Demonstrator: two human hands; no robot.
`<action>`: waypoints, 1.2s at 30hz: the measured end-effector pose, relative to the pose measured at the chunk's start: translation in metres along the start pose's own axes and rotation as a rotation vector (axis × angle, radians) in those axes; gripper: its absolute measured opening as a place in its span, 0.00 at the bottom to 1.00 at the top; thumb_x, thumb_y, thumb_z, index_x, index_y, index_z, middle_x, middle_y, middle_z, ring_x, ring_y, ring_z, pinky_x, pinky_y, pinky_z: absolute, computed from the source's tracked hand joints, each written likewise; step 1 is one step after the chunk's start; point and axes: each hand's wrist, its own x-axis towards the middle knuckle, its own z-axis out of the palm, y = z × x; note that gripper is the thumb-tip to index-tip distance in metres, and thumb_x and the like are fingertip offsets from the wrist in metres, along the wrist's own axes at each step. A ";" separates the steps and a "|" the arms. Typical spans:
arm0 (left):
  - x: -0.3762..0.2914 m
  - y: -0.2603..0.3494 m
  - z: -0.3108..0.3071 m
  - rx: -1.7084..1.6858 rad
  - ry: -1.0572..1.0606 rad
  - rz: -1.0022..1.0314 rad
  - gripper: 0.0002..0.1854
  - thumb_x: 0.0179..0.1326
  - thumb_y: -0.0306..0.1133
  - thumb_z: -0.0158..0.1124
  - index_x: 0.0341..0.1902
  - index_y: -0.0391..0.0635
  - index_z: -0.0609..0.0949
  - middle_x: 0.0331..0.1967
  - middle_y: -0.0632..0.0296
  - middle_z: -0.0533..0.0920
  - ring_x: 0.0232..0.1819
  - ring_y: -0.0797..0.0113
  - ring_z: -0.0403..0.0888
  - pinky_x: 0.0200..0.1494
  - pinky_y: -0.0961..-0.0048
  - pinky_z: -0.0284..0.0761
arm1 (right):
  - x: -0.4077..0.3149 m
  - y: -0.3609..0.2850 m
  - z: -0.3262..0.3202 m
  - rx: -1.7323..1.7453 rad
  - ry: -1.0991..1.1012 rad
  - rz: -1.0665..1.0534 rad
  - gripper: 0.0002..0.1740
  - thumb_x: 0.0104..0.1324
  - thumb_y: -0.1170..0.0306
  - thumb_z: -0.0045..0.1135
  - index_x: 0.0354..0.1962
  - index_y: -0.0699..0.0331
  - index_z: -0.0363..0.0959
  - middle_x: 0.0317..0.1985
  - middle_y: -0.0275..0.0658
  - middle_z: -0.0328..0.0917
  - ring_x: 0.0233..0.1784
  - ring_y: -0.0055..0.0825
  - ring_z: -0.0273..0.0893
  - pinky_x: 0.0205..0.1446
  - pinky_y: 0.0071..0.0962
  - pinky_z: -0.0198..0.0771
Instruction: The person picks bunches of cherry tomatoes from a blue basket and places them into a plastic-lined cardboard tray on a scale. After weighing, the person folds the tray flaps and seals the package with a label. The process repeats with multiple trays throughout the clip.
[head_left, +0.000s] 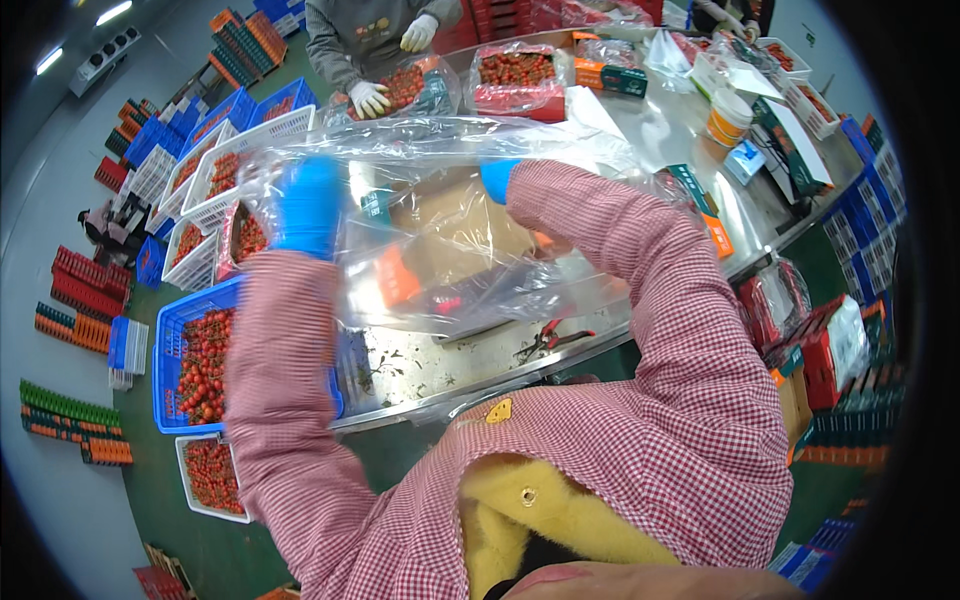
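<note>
A large sheet or bag of clear plastic film (480, 300) spreads in front of me, over an open cardboard box (450, 225) with orange and green parts. My left hand (307, 202), in a blue glove and blurred, is at the film's left side; its fingers are hard to make out. My right hand (499, 178), also blue-gloved, is at the film's upper part, its fingers mostly hidden by the film and sleeve. Red-handled pruning shears (553, 337) lie near the table's front edge, beside plant scraps (390, 365). A blue crate of cherry tomatoes (204, 367) stands left of my left arm.
The metal table (675, 135) curves away to the right. A co-worker's white-gloved hands (369, 100) touch a film-wrapped box of tomatoes (405, 86) across from me. White crates (214, 187) of tomatoes line the left. A white bucket (727, 118) and cartons stand at the right.
</note>
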 end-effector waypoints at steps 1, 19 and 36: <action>0.004 0.042 0.035 -0.300 -0.441 -0.126 0.06 0.49 0.28 0.54 0.27 0.39 0.79 0.30 0.51 0.79 0.35 0.55 0.78 0.34 0.61 0.73 | 0.015 -0.004 0.016 -0.020 -0.120 0.024 0.15 0.51 0.69 0.53 0.38 0.62 0.71 0.33 0.48 0.74 0.35 0.42 0.74 0.36 0.34 0.69; 0.012 -0.002 0.280 -0.073 -0.882 -0.578 0.20 0.52 0.45 0.52 0.47 0.52 0.76 0.54 0.48 0.68 0.63 0.47 0.52 0.59 0.46 0.51 | 0.079 0.039 -0.014 -0.055 0.289 -0.096 0.38 0.49 0.72 0.53 0.59 0.46 0.52 0.52 0.52 0.64 0.44 0.44 0.72 0.45 0.37 0.68; -0.208 0.043 0.443 -0.996 -0.825 -1.110 0.13 0.50 0.32 0.54 0.40 0.44 0.79 0.33 0.51 0.80 0.37 0.56 0.78 0.41 0.68 0.72 | 0.141 0.276 0.255 0.514 -0.122 0.479 0.23 0.50 0.67 0.58 0.46 0.62 0.68 0.38 0.45 0.75 0.39 0.35 0.74 0.43 0.28 0.69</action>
